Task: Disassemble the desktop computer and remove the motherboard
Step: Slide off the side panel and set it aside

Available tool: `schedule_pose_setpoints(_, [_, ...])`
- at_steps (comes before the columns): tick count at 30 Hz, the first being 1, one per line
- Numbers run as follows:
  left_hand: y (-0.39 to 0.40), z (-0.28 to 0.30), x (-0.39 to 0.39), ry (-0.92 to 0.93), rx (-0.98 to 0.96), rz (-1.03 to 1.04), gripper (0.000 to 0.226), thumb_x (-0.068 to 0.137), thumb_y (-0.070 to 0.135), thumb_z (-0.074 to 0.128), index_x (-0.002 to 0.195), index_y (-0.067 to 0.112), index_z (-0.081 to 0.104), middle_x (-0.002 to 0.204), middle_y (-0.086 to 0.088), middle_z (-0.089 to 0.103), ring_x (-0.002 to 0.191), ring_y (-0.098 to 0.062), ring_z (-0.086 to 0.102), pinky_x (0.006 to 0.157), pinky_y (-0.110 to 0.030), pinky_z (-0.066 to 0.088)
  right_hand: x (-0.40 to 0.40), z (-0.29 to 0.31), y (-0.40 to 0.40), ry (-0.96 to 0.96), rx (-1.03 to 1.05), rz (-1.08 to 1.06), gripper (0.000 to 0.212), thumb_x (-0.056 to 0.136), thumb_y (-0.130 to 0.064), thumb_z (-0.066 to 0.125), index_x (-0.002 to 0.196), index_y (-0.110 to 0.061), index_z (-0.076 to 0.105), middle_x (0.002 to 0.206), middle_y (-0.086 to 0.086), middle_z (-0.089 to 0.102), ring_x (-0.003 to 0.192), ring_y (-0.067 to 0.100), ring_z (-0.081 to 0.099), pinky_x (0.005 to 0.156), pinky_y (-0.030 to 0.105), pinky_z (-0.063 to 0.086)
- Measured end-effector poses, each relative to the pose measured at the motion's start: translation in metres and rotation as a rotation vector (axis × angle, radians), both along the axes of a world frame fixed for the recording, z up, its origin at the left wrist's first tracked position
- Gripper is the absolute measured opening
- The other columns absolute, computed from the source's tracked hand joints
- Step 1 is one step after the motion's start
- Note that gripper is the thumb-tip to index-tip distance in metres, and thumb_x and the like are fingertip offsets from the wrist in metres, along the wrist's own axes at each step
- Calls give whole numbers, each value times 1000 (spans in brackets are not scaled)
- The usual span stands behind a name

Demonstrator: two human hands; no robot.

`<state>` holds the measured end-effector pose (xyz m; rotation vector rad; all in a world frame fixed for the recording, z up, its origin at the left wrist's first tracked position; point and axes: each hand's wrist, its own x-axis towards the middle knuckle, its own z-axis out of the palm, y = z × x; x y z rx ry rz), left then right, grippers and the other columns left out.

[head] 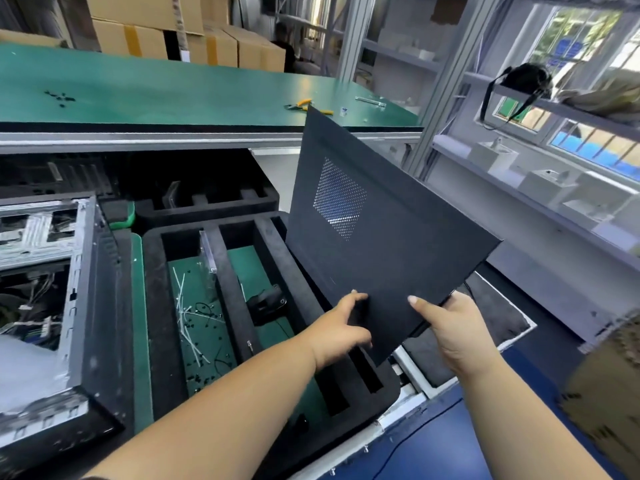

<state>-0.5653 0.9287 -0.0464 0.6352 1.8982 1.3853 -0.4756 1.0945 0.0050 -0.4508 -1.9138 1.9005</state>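
While the side panel (381, 237) is held tilted above the foam tray (156, 306), right of the open computer case (52, 289), left hand (341, 327) and right hand (450, 327) pinch its near edge; it looks thin, stiff, light, with possibly sharp edges.

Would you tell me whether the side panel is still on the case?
Off: both hands hold the side panel apart from the open case.

No text, label, brand or number can be read anywhere.
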Motion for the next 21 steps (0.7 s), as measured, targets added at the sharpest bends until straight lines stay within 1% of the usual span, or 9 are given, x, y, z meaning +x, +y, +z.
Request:
schedule_pose_setpoints(2, [3, -7, -4, -28, 3, -4, 86, 59, 29, 64, 138, 44, 34, 154, 20, 24, 130, -11, 40, 107, -27, 37, -2, -7, 2, -28, 33, -23, 17, 90, 5, 59, 97, -5, 72, 98, 6, 75, 90, 16, 72, 66, 20, 55])
schedule_pose_setpoints(5, [5, -17, -10, -61, -12, -7, 86, 57, 28, 64, 137, 42, 37, 153, 17, 27, 134, -11, 36, 111, -30, 34, -6, -22, 3, -45, 27, -61, 16, 90, 3, 60, 95, -6, 72, 97, 6, 76, 90, 18, 72, 67, 22, 56])
schedule_pose_setpoints(7, [6, -22, -12, -95, -24, -17, 86, 57, 28, 64, 138, 41, 37, 152, 17, 27, 135, -9, 35, 111, -30, 33, -9, -34, 4, -68, 22, -78, 16, 90, 1, 61, 97, -7, 72, 101, 6, 75, 95, 20, 71, 78, 31, 55])
schedule_pose_setpoints(9, [5, -25, -14, -118, -56, -24, 85, 58, 29, 64, 138, 41, 37, 148, 13, 36, 129, -10, 41, 109, -29, 35, -12, -45, 6, -101, -11, -88, 15, 90, -1, 62, 95, -9, 74, 100, 8, 75, 94, 23, 70, 83, 39, 54])
schedule_pose_setpoints(11, [2, -29, -18, -114, -83, -26, 82, 62, 27, 64, 139, 38, 37, 145, 10, 42, 128, -11, 43, 108, -26, 34, -14, -55, 7, -122, -44, -88, 16, 89, -2, 63, 96, -11, 74, 101, 8, 75, 94, 24, 70, 80, 37, 55])
schedule_pose_setpoints(14, [-6, -28, -27, -64, -74, 7, 78, 74, 16, 66, 143, 34, 36, 153, 15, 28, 137, -7, 30, 109, -21, 28, -18, -70, 7, -116, -141, -91, 18, 89, 1, 62, 100, -9, 73, 106, 8, 74, 99, 21, 70, 74, 25, 57])
schedule_pose_setpoints(16, [-15, -21, -33, -33, -72, 52, 74, 76, 17, 65, 141, 38, 37, 150, 15, 32, 127, -6, 38, 98, -18, 34, -21, -79, 9, -133, -195, -93, 20, 90, 2, 61, 101, -9, 72, 106, 7, 74, 99, 21, 71, 72, 23, 57])
schedule_pose_setpoints(18, [-24, -16, -37, -19, -77, 90, 71, 76, 20, 65, 138, 42, 39, 144, 7, 43, 118, -14, 49, 85, -18, 37, -24, -85, 12, -173, -218, -87, 21, 90, 2, 60, 104, -10, 70, 106, 6, 74, 99, 21, 70, 75, 27, 56])
schedule_pose_setpoints(21, [-34, -12, -41, 1, -91, 128, 69, 74, 24, 63, 136, 46, 39, 137, -9, 50, 120, -27, 50, 79, -23, 40, -28, -96, 16, -223, -233, -86, 22, 90, 2, 61, 107, -9, 68, 107, 6, 74, 99, 21, 70, 81, 33, 53])
